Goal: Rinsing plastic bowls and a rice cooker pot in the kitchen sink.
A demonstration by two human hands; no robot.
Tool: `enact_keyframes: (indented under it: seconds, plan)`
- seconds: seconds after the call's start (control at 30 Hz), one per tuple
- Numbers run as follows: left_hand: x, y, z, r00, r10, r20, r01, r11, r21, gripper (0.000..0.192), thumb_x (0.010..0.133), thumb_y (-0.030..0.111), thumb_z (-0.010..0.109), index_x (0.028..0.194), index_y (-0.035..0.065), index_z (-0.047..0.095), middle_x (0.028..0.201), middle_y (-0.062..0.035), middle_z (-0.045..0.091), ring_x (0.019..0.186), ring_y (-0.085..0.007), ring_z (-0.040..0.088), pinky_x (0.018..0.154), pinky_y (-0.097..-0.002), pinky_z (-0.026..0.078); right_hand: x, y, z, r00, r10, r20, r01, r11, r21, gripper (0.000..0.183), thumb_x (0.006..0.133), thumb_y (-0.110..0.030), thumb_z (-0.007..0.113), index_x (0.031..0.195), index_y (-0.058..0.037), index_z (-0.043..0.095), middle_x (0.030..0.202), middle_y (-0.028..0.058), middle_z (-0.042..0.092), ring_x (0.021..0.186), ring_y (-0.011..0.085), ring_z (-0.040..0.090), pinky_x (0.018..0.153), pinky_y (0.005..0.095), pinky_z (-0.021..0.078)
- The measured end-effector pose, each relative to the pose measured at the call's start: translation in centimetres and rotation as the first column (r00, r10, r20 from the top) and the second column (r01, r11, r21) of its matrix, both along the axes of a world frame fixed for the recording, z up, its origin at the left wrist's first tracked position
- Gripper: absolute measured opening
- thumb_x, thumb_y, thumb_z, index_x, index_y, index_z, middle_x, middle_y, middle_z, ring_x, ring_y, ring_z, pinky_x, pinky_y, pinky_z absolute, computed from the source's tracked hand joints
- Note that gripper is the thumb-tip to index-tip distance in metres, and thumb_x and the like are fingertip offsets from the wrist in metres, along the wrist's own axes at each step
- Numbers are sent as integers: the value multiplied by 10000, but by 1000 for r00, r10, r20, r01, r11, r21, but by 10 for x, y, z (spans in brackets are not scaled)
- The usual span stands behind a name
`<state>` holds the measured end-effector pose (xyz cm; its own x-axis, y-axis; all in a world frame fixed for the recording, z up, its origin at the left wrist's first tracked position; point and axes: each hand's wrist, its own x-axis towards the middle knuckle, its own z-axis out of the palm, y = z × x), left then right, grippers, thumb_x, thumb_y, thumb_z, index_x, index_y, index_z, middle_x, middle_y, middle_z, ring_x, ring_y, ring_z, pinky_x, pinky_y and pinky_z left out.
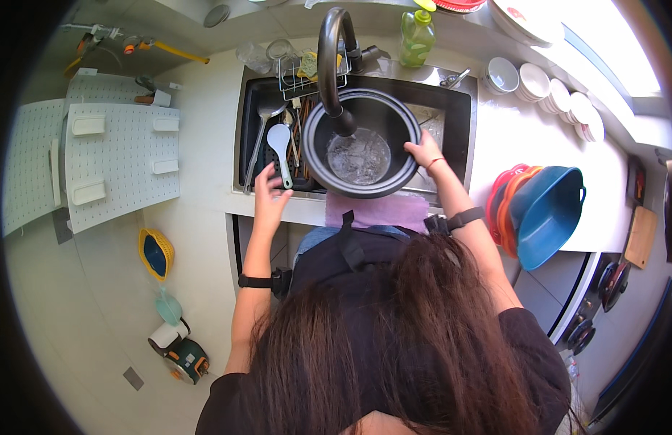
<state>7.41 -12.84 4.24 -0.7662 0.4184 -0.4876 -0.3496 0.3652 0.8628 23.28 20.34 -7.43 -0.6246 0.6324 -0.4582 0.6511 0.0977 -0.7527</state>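
Note:
My right hand (pixel 425 149) grips the rim of a dark inner cooking pot (pixel 308 136) at its right side. The pot sits over the black sink (pixel 456 125), beneath the dark curved faucet (pixel 331 60), and bubbling water (pixel 360 157) lies in its bottom. At the sink's front left edge, my left hand (pixel 270 193) holds nothing, its fingers apart. Close to those fingers is a white rice paddle (pixel 279 138). A metal spatula (pixel 259 136), spoons and several chopsticks (pixel 306 122) lie around it in the sink's left part.
A wire caddy (pixel 286 89) holding a sponge (pixel 308 65) hangs behind the pot. Green bottle (pixel 417 41) stands behind the sink. Bowls (pixel 500 76) line the right counter, near nested colored basins (pixel 550 209). A pink cloth (pixel 376 209) drapes over the front edge.

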Motion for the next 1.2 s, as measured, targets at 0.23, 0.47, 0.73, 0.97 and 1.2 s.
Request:
enact_keyframes:
  seconds: [0.23,0.47,0.73,0.97,1.2]
  plan:
    - [7,93,10,216,-636,-741,612,679,-405,525,599,65,648,1094,103,476,1225,-114,398,1164,-315,348,967,-435,281,13,44,38,955,77,287,66,885,-460,160,646,-125,612,730,-14,532,558,24,509,438,119,503,379,244,419]
    - [6,137,-82,497,-514,-699,595,789,-156,139,735,102,541,836,14,504,794,-126,513,821,-258,517,731,-352,385,16,72,44,936,-184,299,342,670,-659,467,774,-411,549,1087,-84,437,923,127,572,658,189,582,584,328,528]
    - [16,137,-111,979,-171,-114,183,977,105,378,859,306,484,929,-55,572,846,-86,599,784,-124,510,752,-253,384,28,10,3,925,-328,-193,254,910,-329,493,802,-262,559,1201,-4,427,1175,130,480,1085,187,451,906,271,350]
    - [-3,103,-127,856,42,516,-228,925,303,456,899,320,394,1213,-10,385,1227,-80,442,1122,-204,415,951,-310,304,16,-18,7,896,-366,-252,260,892,-369,501,812,-255,548,1218,0,405,1198,150,459,1131,214,419,938,295,331]
    - [0,85,-149,588,91,803,-427,879,213,483,916,372,270,1254,33,337,1304,-106,358,1192,-257,347,1003,-386,262,6,-28,-11,859,-328,-394,188,917,-352,530,775,-204,600,1221,0,398,1159,135,484,1086,201,446,915,297,349]
